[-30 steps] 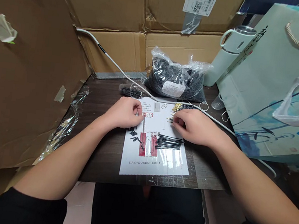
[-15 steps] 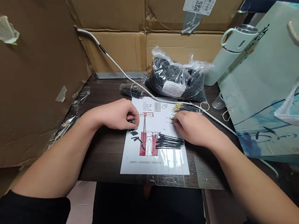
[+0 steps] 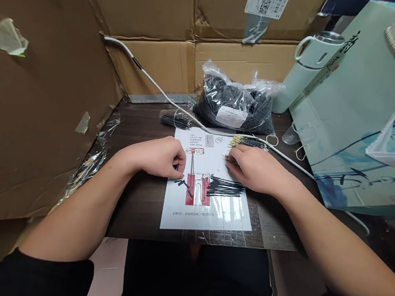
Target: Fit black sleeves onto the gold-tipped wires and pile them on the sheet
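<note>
Short black tubes [image 3: 183, 183] lie on the printed sheet [image 3: 207, 216] beside your left hand [image 3: 158, 155], fingers curled together, while your right hand [image 3: 252, 168] pinches a gold-tipped wire [image 3: 225, 157].

Single head-worn view, looking forward and down, close over the surface [image 3: 132, 207], cardboard boxes [image 3: 165, 62] walling the far edge

The left hand [image 3: 158, 156] sits lower on the printed sheet [image 3: 207, 211] than a second ago, its fingertips now pinching among the short black tubes [image 3: 183, 183] just below them. The right hand [image 3: 252, 168] edges slightly towards the gold-tipped pins [image 3: 236, 142] above its knuckles.
</note>
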`<action>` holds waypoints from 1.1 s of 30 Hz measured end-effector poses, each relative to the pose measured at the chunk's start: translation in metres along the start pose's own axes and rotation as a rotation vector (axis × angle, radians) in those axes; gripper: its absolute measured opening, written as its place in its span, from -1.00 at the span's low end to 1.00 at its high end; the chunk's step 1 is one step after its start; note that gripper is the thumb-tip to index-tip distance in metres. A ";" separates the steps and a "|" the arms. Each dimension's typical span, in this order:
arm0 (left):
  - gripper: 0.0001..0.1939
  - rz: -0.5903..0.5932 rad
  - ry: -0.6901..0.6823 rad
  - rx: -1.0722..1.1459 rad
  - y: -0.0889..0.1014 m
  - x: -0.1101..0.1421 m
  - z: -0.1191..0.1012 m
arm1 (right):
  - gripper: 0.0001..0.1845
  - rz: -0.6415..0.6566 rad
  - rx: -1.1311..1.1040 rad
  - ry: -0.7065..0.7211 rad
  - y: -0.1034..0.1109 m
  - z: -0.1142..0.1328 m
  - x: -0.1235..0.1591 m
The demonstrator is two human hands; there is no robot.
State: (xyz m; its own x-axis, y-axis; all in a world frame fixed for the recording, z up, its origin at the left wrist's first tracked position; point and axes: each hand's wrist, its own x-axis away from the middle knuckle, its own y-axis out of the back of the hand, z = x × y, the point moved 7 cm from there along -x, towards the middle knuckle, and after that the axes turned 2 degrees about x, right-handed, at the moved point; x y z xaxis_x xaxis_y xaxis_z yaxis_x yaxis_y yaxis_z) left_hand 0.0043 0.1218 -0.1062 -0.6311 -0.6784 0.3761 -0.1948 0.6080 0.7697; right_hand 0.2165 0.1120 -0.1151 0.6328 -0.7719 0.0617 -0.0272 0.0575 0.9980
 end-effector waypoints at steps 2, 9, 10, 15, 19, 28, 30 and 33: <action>-0.93 -0.008 0.031 -0.013 -0.002 0.000 0.000 | -0.78 0.002 0.008 -0.006 -0.002 -0.001 -0.001; -0.98 -0.084 0.089 -0.126 -0.002 0.003 -0.013 | -0.79 -0.008 0.048 -0.017 -0.008 -0.006 0.000; -0.98 -0.095 0.085 -0.146 -0.003 0.003 -0.015 | -0.80 -0.006 0.051 -0.015 -0.008 -0.006 0.001; -0.95 -0.126 0.042 -0.134 -0.002 0.002 -0.019 | -0.77 -0.005 0.085 -0.019 -0.009 -0.005 0.001; -0.96 -0.221 -0.038 -0.044 0.005 0.000 -0.020 | -0.76 0.011 0.100 -0.033 -0.007 -0.003 0.000; -0.88 -0.456 -0.033 0.513 -0.012 -0.019 -0.015 | -0.81 0.025 0.060 -0.047 0.000 -0.002 -0.001; -0.87 -0.470 -0.040 0.587 -0.021 -0.025 -0.015 | -0.80 0.012 0.048 -0.047 -0.002 -0.004 -0.001; -0.82 -0.499 -0.054 0.638 -0.029 -0.032 -0.013 | -0.77 -0.009 0.024 -0.039 -0.004 -0.005 -0.001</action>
State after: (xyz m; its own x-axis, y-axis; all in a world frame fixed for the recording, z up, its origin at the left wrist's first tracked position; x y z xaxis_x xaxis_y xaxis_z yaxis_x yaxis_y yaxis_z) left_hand 0.0394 0.1203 -0.1337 -0.3885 -0.9210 0.0286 -0.8435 0.3679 0.3914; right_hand 0.2197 0.1155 -0.1196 0.6028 -0.7962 0.0527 -0.0401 0.0357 0.9986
